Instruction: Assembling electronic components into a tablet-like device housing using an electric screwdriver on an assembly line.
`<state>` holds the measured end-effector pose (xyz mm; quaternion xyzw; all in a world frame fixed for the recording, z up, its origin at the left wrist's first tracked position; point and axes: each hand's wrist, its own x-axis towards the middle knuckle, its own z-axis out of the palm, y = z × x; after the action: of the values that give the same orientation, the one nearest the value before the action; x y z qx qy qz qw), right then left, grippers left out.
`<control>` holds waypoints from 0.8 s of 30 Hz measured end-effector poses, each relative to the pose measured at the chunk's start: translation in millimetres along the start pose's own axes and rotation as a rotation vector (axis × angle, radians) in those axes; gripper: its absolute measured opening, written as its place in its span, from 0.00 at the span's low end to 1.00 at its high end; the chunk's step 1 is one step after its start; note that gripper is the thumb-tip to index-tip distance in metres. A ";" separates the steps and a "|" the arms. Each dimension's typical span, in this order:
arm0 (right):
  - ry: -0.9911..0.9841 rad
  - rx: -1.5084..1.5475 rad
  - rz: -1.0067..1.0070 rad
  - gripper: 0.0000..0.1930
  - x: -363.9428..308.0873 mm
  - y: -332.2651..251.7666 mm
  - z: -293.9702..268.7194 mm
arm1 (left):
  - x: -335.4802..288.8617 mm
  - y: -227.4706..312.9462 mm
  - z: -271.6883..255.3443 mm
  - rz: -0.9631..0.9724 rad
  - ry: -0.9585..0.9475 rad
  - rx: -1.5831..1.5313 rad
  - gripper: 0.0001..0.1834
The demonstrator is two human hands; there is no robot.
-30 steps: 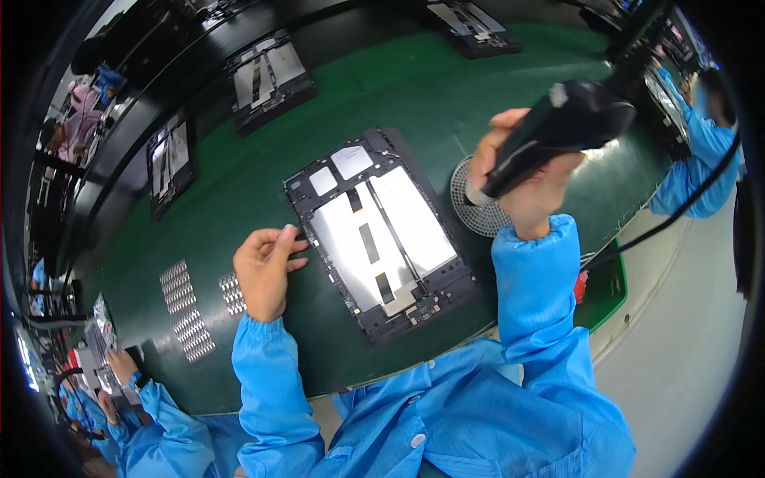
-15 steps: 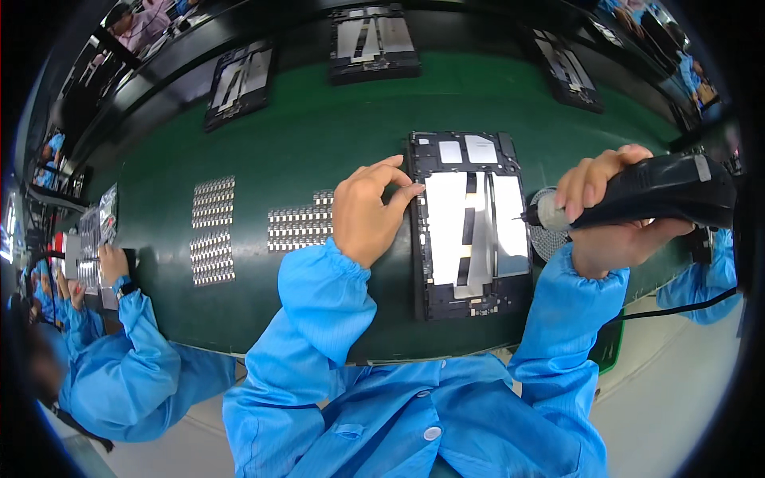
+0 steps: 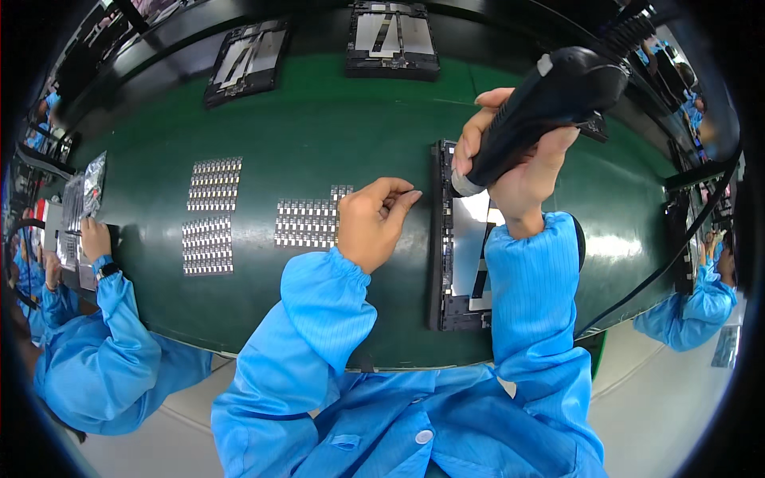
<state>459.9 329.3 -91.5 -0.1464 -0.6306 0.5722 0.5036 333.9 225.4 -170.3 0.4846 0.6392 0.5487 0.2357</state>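
Observation:
My right hand (image 3: 522, 183) is wrapped round a black corded electric screwdriver (image 3: 550, 103), its pale collar pointing down over the upper left part of an opened tablet (image 3: 466, 267). The screwdriver's tip is hidden. The tablet lies on the green bench with its silver inner plates and dark frame showing; my right hand and sleeve cover much of its right side. Left of the tablet, apart from it, my left hand (image 3: 370, 227) is raised with thumb and fingertips pinched together. Whatever is between them is too small to make out. Beside that hand lies a sheet of small parts (image 3: 307, 223).
Two more sheets of small parts (image 3: 213, 185) lie further left on the green bench. Opened tablets (image 3: 247, 60) rest along the back. A black cable (image 3: 637, 287) runs down on the right. At the left, a person in blue sleeves (image 3: 111, 350) works at the same bench.
The screwdriver has swung left and upright, from the tablet's right side to over its upper left. My left hand has come off the tablet's left edge. The view has shifted slightly.

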 end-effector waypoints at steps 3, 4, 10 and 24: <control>-0.013 0.027 0.011 0.48 0.6 0.7 3.9 | 0.0 2.2 -1.9 -0.011 -0.014 -0.005 0.06; -0.017 0.025 0.015 0.48 0.6 1.4 5.0 | 0.1 2.3 -2.4 -0.014 -0.011 -0.008 0.06; -0.004 0.043 0.024 0.47 -0.1 3.1 4.3 | 0.0 4.5 -1.9 0.000 -0.019 -0.003 0.06; -0.039 0.080 0.045 0.47 -7.8 4.0 9.1 | 1.0 4.2 -4.6 -0.148 -0.022 -0.199 0.07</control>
<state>454.5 319.3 -97.1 -0.1291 -0.6135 0.6109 0.4835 331.1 223.9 -164.8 0.4160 0.6131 0.5853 0.3294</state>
